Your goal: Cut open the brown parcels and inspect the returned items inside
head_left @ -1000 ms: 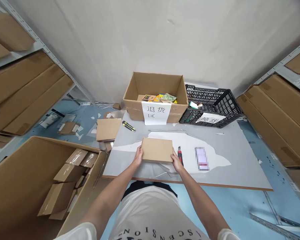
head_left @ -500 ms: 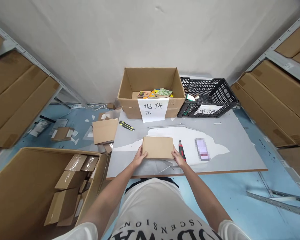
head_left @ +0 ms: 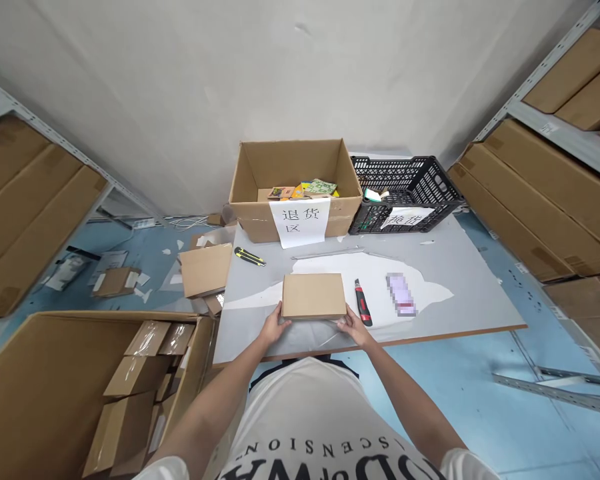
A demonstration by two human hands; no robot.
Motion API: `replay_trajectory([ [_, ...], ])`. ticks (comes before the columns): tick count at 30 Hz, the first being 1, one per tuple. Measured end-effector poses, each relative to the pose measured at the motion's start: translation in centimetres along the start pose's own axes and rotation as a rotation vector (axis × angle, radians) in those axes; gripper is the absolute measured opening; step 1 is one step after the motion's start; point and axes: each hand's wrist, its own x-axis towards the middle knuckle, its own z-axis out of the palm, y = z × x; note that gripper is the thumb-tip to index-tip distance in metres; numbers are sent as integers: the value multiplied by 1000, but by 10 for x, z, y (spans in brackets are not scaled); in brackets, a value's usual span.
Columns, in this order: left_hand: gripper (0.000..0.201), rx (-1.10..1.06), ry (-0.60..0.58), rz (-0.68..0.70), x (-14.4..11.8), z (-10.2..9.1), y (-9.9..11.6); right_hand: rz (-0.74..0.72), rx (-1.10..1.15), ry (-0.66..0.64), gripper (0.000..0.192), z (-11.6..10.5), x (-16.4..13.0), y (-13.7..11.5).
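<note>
Cardboard, plain and brown, is forming the small flat box [head_left: 314, 295] that is lying on the grey table [head_left: 460, 293], near its front edge. The left hand [head_left: 274, 327] is touching the box's near left corner with loosely curled fingers, and the right hand [head_left: 353, 325] is resting at the near right corner in the same way; neither is closing fully around it, so the box is being steadied and not lifted. A red utility knife [head_left: 363, 302] is lying just beside the box on the right, close to the right hand, and a yellow-and-black knife [head_left: 250, 256] is lying farther back on the left. Behind them are standing an open carton [head_left: 295, 187] bearing a paper label and a black plastic crate [head_left: 410, 190]. Judged risks: the right hand, in sliding sideways, is liable to brush the red knife, whose blade state cannot be told; the light fingertip contact is letting the box skid toward the table edge.
</note>
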Motion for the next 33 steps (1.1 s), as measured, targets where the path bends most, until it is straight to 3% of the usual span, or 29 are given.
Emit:
replay_trajectory([
  [3, 78, 46, -49, 38, 0, 0, -3, -81, -70, -34, 75, 5, 1, 2],
  [7, 70, 81, -44, 64, -2, 2, -4, -69, -235, 49, 47, 9, 5, 5],
  [11, 66, 111, -28, 79, -2, 4, -4, -87, -397, 96, 36, 10, 5, 2],
  [17, 61, 91, -32, 68, 3, 1, 5, -96, -482, 117, 33, 8, 6, -13],
  [23, 66, 72, -58, 125, 1, -7, 39, -124, -538, 129, 39, 6, 13, -39],
  [29, 49, 378, -13, 108, -2, -17, 80, -128, -732, 118, 43, 4, 20, -76],
  [33, 48, 472, 19, 56, -2, -18, 94, -110, -795, 126, 47, 1, 24, -89],
])
